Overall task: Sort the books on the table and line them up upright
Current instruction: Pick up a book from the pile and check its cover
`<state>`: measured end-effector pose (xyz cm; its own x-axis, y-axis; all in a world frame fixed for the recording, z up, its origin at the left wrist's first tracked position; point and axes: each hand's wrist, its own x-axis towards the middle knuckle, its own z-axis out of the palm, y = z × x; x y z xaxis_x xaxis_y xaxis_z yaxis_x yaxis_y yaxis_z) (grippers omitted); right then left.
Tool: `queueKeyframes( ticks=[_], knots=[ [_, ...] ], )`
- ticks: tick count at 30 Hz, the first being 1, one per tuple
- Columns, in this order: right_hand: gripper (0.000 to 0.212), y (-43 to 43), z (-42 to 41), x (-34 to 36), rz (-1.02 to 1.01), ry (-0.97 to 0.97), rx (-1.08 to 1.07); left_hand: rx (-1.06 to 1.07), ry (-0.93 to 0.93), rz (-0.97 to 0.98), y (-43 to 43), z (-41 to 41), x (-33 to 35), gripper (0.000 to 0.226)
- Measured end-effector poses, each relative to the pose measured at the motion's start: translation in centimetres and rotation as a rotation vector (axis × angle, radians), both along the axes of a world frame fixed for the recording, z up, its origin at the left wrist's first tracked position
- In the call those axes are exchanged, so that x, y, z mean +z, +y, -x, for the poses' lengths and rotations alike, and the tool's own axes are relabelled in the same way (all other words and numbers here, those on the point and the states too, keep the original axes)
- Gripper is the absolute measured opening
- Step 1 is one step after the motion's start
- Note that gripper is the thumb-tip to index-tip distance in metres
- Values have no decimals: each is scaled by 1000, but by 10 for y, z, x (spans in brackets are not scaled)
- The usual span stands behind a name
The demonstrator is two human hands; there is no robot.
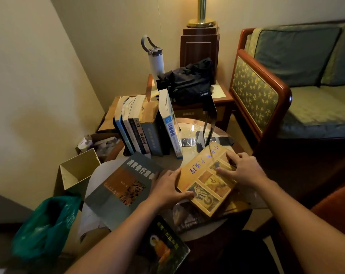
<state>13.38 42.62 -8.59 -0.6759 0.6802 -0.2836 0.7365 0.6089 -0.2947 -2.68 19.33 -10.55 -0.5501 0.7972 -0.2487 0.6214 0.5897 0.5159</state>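
Note:
A yellow book (205,186) with picture panels lies tilted on the round table (189,125). My left hand (168,187) grips its left edge, thumb on the cover. My right hand (242,169) rests on its upper right part with fingers spread. Several books (146,127) stand upright in a row at the table's far left. A grey book (124,186) lies flat at the left. A dark book (165,248) with an orange figure lies at the near edge. Another dark book (187,218) lies under the yellow one.
A white bottle (156,62) and a black bag (189,82) sit on a side table behind. A black bookend (207,127) stands on the round table. An open cardboard box (78,171) and a green plastic bag (47,224) are at the left. An armchair (266,91) stands right.

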Motion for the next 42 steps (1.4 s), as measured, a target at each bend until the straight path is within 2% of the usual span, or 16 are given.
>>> queueKeyframes(
  ticks=[4, 6, 11, 14, 18, 23, 27, 30, 34, 37, 39, 42],
  knots=[
    [113, 5, -11, 4, 2, -39, -5, -31, -23, 5, 0, -1, 0, 109],
    [114, 5, -17, 6, 55, 2, -26, -59, -14, 22, 0, -4, 2, 107],
    [81, 10, -35, 31, 202, 224, -65, -99, 29, 45, 0, -11, 12, 102],
    [68, 14, -41, 56, 335, 331, -49, -111, 47, 25, -2, -13, 13, 102],
    [56, 9, -34, 79, 453, 333, 16, -107, 48, -21, -6, -12, 10, 100],
    [40, -4, -35, 95, 532, 389, -20, -106, 65, -32, -9, -18, 13, 94],
    [41, -17, -36, 113, 527, 476, -13, -84, 45, -37, -11, -23, 26, 91],
    [43, -24, -41, 127, 532, 571, 2, -23, 26, -138, -14, -26, 37, 85],
    [43, -24, -55, 136, 615, 738, -62, 158, -182, -331, -19, -24, 55, 81],
    [44, -24, -64, 138, 730, 890, -135, 307, -573, -514, -20, -24, 67, 88],
    [45, -27, -66, 136, 798, 967, -169, 346, -795, -657, -17, -27, 79, 82],
    [48, -34, -66, 130, 887, 1046, -197, 344, -877, -811, -15, -26, 98, 77]
  ],
)
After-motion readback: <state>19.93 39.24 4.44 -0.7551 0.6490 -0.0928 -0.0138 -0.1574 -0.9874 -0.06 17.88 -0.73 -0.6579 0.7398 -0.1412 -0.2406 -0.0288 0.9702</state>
